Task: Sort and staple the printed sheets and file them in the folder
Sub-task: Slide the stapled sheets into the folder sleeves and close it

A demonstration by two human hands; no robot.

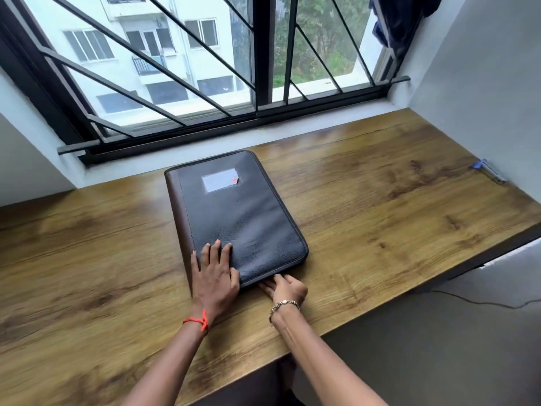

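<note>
The brown wood-grain worktop [380, 200] runs below a barred window [205, 68]. A black leather zip folder with a brown spine [243, 218] lies closed at the worktop's middle, its short edge towards the near edge. The left hand [215, 276] lies flat on the folder's near left corner, fingers straight and slightly spread. The right hand [285, 288] rests on the worktop against the folder's near edge, fingers reaching to it; their tips are hidden, so I cannot tell whether they pinch anything. A small blue and silver stapler [489, 170], blurred, lies at the far right edge. A pale rectangular label [220, 180] sits near the folder's far end.
</note>
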